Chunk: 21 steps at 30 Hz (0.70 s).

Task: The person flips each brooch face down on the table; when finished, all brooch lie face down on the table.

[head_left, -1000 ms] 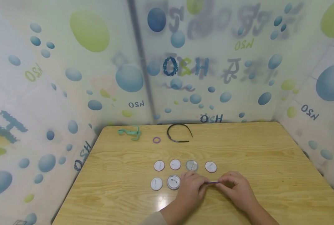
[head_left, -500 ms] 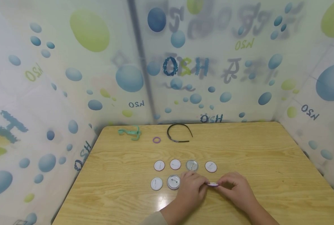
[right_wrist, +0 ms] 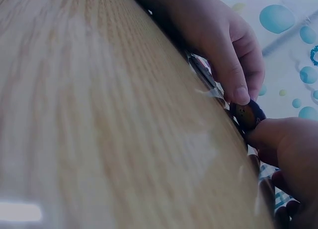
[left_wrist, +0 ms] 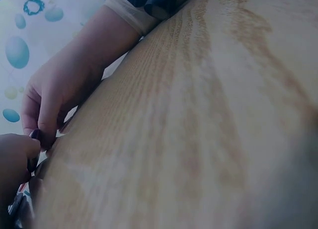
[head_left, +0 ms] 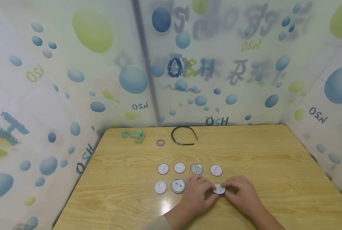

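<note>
A round pin badge (head_left: 219,189) is between both hands, its white back with the pin tilted up toward the head camera. My left hand (head_left: 198,193) grips its left edge, and my right hand (head_left: 241,193) pinches the right edge between thumb and finger. In the right wrist view the badge's darker front (right_wrist: 247,114) shows between the left thumb and the near right hand (right_wrist: 298,154). The left wrist view catches the badge (left_wrist: 34,152) nearly edge-on. Around the hands lie several other badges, backs up, including a silver one (head_left: 196,169) and a white one (head_left: 216,170).
Left of my left hand are a silver-rimmed badge (head_left: 178,186) and a white badge (head_left: 160,187). Along the back of the wooden table (head_left: 260,150) lie a green claw-like hair clip (head_left: 133,135), a purple ring (head_left: 160,142) and a black headband (head_left: 173,138). Patterned walls (head_left: 234,83) stand behind.
The held badge was nearly edge-on; it has tipped so that its white back faces up, and has come slightly nearer. Both hands keep about the same place.
</note>
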Available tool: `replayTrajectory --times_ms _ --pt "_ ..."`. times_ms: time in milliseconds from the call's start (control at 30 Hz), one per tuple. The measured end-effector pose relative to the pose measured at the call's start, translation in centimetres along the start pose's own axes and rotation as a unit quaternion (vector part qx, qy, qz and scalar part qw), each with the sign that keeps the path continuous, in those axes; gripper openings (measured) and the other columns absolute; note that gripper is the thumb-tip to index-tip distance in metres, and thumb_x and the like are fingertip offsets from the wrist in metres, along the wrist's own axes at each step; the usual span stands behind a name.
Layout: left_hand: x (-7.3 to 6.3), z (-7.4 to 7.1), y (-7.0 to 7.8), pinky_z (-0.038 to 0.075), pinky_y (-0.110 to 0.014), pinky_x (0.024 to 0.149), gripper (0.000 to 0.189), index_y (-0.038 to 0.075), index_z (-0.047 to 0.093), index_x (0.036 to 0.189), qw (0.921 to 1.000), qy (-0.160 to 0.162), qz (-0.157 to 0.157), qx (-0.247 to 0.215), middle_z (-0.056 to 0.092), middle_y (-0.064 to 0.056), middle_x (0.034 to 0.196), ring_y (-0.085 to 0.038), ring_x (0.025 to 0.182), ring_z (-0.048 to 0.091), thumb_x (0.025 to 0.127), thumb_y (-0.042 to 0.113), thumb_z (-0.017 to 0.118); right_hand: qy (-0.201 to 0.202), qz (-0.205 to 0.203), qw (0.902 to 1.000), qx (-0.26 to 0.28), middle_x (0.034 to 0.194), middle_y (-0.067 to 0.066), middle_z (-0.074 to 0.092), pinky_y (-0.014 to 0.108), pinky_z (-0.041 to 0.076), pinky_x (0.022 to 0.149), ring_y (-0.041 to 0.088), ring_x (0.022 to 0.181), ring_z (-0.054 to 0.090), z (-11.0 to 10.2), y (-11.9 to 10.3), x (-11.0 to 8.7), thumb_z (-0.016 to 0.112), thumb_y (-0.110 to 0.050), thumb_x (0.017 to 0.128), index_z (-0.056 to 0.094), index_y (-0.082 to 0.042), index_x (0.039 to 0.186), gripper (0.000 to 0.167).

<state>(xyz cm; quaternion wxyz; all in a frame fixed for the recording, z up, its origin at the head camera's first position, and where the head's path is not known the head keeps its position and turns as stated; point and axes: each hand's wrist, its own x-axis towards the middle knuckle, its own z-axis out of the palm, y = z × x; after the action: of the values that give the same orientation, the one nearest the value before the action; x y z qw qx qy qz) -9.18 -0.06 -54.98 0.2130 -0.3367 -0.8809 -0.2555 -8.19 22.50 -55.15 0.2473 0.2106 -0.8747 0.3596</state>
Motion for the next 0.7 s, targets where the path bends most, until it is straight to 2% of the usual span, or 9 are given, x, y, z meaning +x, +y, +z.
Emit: replayTrajectory --times_ms 167,333,567,700 --pt "-0.07 0.15 -0.12 0.042 -0.029 0.090 0.019 0.030 0.076 0.098 1.0000 -0.001 0.000 0.008 0.072 0.019 0.101 -0.007 0.103 0.057 0.090 0.045 0.084 -0.026 0.005 0.9993 -0.027 0.098 -0.022 0.072 0.031 0.043 0.087 0.010 0.094 0.063 -0.08 -0.24 -0.04 0.095 -0.007 0.058 0.081 -0.031 0.092 0.044" --pt "-0.05 0.40 -0.09 0.041 -0.027 0.089 0.018 0.031 0.076 0.099 0.9997 0.008 0.012 0.020 0.072 0.020 0.103 -0.006 0.105 0.057 0.088 0.043 0.085 -0.054 0.008 0.9976 -0.044 0.101 -0.024 0.069 0.046 0.045 0.086 0.012 0.099 0.061 -0.32 -0.37 -0.10 0.102 -0.026 0.061 0.082 -0.033 0.097 0.042" --pt "-0.05 0.28 -0.06 0.042 -0.030 0.092 0.021 0.030 0.078 0.102 0.9993 -0.023 0.010 0.029 0.071 0.019 0.108 -0.007 0.108 0.056 0.086 0.041 0.086 -0.063 0.019 0.9967 -0.047 0.100 -0.023 0.068 0.046 0.042 0.085 0.012 0.099 0.059 -0.25 -0.34 -0.29 0.103 -0.033 0.063 0.083 -0.032 0.098 0.041" --pt "-0.11 0.13 -0.06 0.042 -0.031 0.093 0.019 0.030 0.078 0.102 0.9988 -0.021 0.024 0.036 0.071 0.018 0.108 -0.008 0.109 0.057 0.087 0.040 0.084 -0.069 0.025 0.9961 -0.048 0.101 -0.024 0.068 0.046 0.042 0.086 0.011 0.100 0.059 -0.21 -0.42 -0.24 0.102 -0.034 0.066 0.083 -0.032 0.099 0.039"
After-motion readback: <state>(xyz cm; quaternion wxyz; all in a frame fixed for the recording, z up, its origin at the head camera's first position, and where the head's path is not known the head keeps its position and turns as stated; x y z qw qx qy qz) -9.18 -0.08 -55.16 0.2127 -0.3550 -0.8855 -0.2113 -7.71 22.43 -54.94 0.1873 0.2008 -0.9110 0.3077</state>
